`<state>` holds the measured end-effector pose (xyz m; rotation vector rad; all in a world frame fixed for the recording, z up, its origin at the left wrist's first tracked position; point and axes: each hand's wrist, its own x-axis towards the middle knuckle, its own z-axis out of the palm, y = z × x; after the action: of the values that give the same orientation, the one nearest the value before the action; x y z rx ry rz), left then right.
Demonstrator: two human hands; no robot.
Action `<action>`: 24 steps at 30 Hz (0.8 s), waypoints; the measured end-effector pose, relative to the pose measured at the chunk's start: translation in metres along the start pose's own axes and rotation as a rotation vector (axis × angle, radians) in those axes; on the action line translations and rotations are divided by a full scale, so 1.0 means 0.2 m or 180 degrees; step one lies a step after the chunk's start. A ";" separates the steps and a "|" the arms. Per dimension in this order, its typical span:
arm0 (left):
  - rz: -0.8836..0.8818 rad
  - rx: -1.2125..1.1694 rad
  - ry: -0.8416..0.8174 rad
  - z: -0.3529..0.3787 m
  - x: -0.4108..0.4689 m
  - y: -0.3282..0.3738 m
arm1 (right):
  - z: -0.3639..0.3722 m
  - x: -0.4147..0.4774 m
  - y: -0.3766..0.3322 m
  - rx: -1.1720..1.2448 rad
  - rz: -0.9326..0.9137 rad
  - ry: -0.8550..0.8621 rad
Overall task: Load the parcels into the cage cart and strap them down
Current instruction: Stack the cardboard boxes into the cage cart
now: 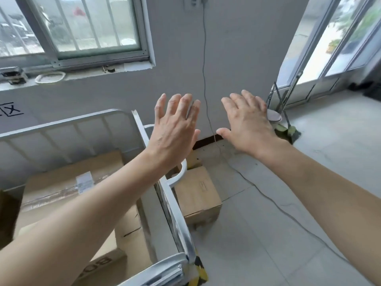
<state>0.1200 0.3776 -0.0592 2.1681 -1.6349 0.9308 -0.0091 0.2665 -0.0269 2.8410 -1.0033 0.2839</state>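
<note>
Far left, a black stencilled wall marking (10, 109) shows a boxed character like an X, cut off by the frame edge. Above it sits a barred window (82, 27), with a coil of white cord (50, 77) on the sill.

Below is the cage cart (61, 125), with white rails and parcels already inside. A large parcel (59, 188) lies flat in the cart, and a white label (84, 181) is stuck on top of it, its print too blurred to read. Nearer the camera is a lower parcel (99, 263) with dark letters seen upside down. "BO" is all that can be made out; the person's left forearm hides the rest.

That forearm crosses over the cart's side rail. The left hand (175, 129) is up in the air with its fingers straight and together, its palm facing away, and it holds nothing. At the cart's near corner is a strip of yellow-and-black hazard tape (201, 271).

Just outside the rail, a floor parcel (198, 195) sits on the tiles, touching or nearly touching the cart's side. It carries a small printed mark, too faint to read. A thin cable (204, 58) runs down the grey wall and trails across the floor.

The right hand (247, 122) is also raised, with its fingers extended and its thumb out, and it grips nothing. Behind it a broom (288, 129) leans in the corner, and a glass door (340, 38) fills the far right.
</note>
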 end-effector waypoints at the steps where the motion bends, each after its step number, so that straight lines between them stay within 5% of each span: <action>1: 0.0017 -0.0047 0.0031 0.02 0.03 0.02 | 0.00 0.00 0.03 -0.0003 0.0039 -0.0018; 11: 0.0012 -0.0102 0.0132 0.27 0.26 0.20 | 0.12 0.17 0.32 -0.0039 0.0000 -0.0062; 24: -0.1403 0.0819 -0.0359 0.75 0.64 0.63 | 0.43 0.83 0.91 0.0118 -0.1564 -0.0203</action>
<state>0.0718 0.1551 -0.1124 2.6447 -1.0470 0.9338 0.0145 0.0089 -0.0663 3.0220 -0.2833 0.1622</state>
